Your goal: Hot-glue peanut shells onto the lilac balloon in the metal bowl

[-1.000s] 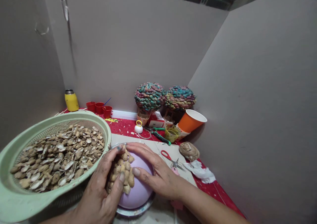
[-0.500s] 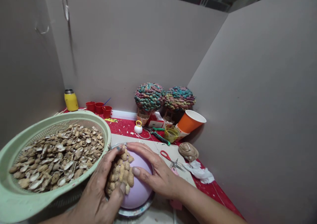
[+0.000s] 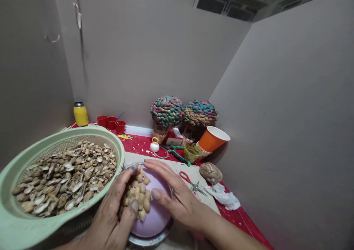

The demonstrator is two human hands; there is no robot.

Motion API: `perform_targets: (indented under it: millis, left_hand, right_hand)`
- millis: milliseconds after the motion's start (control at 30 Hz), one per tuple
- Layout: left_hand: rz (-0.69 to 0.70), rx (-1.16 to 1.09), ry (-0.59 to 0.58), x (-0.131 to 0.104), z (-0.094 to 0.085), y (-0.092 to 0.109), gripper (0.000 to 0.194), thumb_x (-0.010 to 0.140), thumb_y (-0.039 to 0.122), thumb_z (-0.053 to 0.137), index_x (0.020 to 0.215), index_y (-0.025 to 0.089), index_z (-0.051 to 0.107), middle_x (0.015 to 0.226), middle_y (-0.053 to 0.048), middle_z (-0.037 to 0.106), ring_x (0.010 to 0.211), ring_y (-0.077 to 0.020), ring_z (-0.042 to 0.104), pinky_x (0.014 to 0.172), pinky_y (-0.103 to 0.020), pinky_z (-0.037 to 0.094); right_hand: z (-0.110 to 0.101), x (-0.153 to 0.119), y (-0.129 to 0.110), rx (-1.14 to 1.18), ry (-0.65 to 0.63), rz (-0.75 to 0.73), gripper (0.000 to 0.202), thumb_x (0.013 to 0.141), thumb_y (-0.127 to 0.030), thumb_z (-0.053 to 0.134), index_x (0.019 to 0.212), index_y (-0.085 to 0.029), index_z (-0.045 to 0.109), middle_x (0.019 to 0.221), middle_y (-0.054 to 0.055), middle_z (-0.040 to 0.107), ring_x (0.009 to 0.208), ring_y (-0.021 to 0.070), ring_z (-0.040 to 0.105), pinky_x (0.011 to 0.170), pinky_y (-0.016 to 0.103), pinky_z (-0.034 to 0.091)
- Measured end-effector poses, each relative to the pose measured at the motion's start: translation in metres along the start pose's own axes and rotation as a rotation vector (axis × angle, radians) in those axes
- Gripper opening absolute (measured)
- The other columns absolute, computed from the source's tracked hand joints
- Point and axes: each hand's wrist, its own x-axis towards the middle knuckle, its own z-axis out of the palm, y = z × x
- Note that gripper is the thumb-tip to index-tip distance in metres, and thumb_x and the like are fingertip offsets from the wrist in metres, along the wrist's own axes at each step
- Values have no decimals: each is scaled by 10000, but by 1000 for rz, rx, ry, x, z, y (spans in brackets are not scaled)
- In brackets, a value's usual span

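A smooth purple balloon (image 3: pixel 156 215) sits in a round metal-rimmed bowl (image 3: pixel 151 241) in front of me. Peanut shells (image 3: pixel 141 196) cover its left side in a close-set patch. My left hand (image 3: pixel 114 205) curves round that side, its thumb pressing on the shells and its fingertips at the top of the patch. From the right, my right hand (image 3: pixel 177 196) cups the balloon, fingers over the top and thumb beside the shells' edge. The undersides of both hands' fingers are hidden. Left of them stands a green colander (image 3: pixel 117 146) full of loose shells.
Two ball-shaped pieces (image 3: pixel 167 111) covered in painted shells stand at the back. Red-handled scissors (image 3: pixel 193 183), a twine ball (image 3: pixel 210 173), green-handled pliers (image 3: pixel 179 158) and an orange paper cup (image 3: pixel 212 139) lie to the right. Red cups (image 3: pixel 111 123) and a yellow bottle (image 3: pixel 80 114) stand back left.
My right thumb has moved off the shells, slightly right and apart from them. The left hand keeps its hold. The whole view has tilted up a little.
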Motion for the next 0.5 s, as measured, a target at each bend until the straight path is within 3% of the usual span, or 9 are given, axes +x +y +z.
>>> perform_targets:
  millis: [233,500]
  left_hand:
    - [16,-73,145,-2,13,-1,530,966,251,436,1468,375,320,1492,-12,484,1355,-238,461,1153,-397,350]
    - [127,-122,227,-7,14,2,552,978,306,428,1497,405,267,1554,-5,392,1404,-267,388,1167,-438,309]
  right_hand:
    - [4,3,-10,-152,10,-21,562,898,-408,601,1405,-217,452,1465,113,472,1368,257,391,1143,452,311]
    - [-3,-12,6,-13,116,188,578,911,-607,486,1399,-298,471,1462,82,486,1362,294,410,1128,503,320]
